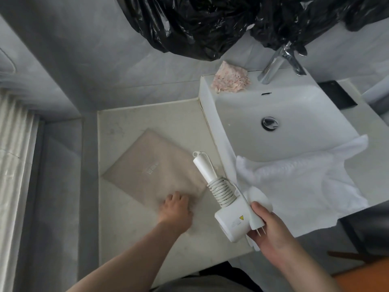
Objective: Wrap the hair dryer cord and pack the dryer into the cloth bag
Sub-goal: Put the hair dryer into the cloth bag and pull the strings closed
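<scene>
One pale stone counter [130,232], with a white rectangular basin [294,114] set at its right end under a chrome tap [277,62]. Black plastic sheeting [210,22] bunched against the grey wall above. White towel [299,182] draped over the basin's near rim and the counter edge. Beige cloth bag [151,165] flat on the counter left of the basin, a small pale printed mark near its middle, too small to read. Pink crumpled cloth [230,80] on the basin's back left corner.

White hair dryer [227,207] off the counter in the right hand [271,230], handle pointing away, body nearest. Cord [221,190] coiled tightly round the base of the handle; plug [255,221] pinned against the body under the thumb, prongs toward the palm. Yellow triangular warning sticker [242,218] on the body, faint grey print beside it, illegible.

Left hand [176,207] curled at the bag's near corner, blurred; fingers bent onto the fabric, whether pinching it cannot be told.
</scene>
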`<state>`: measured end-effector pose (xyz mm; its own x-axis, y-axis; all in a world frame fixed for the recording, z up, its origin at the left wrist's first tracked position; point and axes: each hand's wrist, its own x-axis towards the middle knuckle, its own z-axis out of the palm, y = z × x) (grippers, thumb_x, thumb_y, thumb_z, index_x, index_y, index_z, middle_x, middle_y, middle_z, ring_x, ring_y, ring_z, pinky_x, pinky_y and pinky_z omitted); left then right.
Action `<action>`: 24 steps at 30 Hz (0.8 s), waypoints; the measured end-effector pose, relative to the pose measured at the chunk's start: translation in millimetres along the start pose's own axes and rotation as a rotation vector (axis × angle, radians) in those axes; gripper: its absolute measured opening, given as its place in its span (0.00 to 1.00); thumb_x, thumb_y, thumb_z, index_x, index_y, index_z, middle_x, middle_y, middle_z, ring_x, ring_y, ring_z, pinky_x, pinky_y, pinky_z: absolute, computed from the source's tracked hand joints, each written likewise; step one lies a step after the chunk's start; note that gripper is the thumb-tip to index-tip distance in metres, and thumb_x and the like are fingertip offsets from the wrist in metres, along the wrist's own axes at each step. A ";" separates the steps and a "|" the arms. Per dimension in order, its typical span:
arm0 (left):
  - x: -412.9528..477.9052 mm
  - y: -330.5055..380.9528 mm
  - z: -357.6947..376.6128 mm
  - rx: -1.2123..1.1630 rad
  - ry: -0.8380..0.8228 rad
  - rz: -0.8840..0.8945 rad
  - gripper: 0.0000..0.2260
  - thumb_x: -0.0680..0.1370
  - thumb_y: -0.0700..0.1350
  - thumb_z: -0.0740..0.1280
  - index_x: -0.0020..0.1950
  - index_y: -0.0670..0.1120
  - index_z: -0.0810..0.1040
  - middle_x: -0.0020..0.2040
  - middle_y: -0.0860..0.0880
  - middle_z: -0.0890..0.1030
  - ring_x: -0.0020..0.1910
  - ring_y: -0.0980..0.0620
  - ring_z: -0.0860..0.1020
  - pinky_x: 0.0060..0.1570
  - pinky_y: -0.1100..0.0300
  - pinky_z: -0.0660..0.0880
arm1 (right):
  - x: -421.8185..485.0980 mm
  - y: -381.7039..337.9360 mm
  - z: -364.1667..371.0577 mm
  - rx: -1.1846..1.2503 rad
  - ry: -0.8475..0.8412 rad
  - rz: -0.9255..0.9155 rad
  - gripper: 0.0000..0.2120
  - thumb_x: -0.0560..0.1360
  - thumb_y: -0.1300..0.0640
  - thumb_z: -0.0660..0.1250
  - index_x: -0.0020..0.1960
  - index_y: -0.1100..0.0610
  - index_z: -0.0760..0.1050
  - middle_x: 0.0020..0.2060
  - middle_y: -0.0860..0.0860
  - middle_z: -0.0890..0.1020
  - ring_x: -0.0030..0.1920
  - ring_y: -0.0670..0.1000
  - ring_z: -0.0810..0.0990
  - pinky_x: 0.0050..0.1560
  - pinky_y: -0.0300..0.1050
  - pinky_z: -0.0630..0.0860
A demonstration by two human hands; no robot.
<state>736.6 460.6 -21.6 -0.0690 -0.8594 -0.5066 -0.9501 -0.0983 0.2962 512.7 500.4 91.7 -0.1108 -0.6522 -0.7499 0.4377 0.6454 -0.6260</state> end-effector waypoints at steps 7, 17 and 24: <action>8.6 -37.2 -33.4 -0.450 0.077 -0.100 0.15 0.77 0.48 0.66 0.32 0.44 0.71 0.27 0.52 0.68 0.25 0.53 0.67 0.23 0.63 0.65 | 1.7 24.6 -23.8 -0.068 0.050 0.028 0.22 0.66 0.55 0.71 0.57 0.62 0.79 0.48 0.59 0.86 0.45 0.56 0.84 0.47 0.50 0.78; -6.5 -44.9 -54.9 -0.565 0.321 -0.032 0.15 0.78 0.44 0.65 0.33 0.40 0.70 0.30 0.41 0.70 0.30 0.51 0.65 0.30 0.56 0.62 | 11.2 53.6 -2.4 -0.055 0.032 0.132 0.13 0.73 0.59 0.71 0.56 0.63 0.79 0.42 0.58 0.86 0.44 0.56 0.83 0.47 0.53 0.80; -27.8 -45.4 -48.3 -0.305 0.276 0.092 0.12 0.78 0.45 0.66 0.35 0.43 0.73 0.37 0.46 0.74 0.38 0.45 0.75 0.36 0.53 0.68 | 32.5 64.1 36.0 0.002 -0.017 0.190 0.13 0.74 0.55 0.70 0.55 0.60 0.80 0.46 0.57 0.86 0.48 0.55 0.83 0.51 0.54 0.81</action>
<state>796.4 464.7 18.2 -0.0258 -0.9697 -0.2431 -0.8073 -0.1232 0.5771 569.3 506.2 34.9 -0.0107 -0.5256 -0.8507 0.4514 0.7566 -0.4731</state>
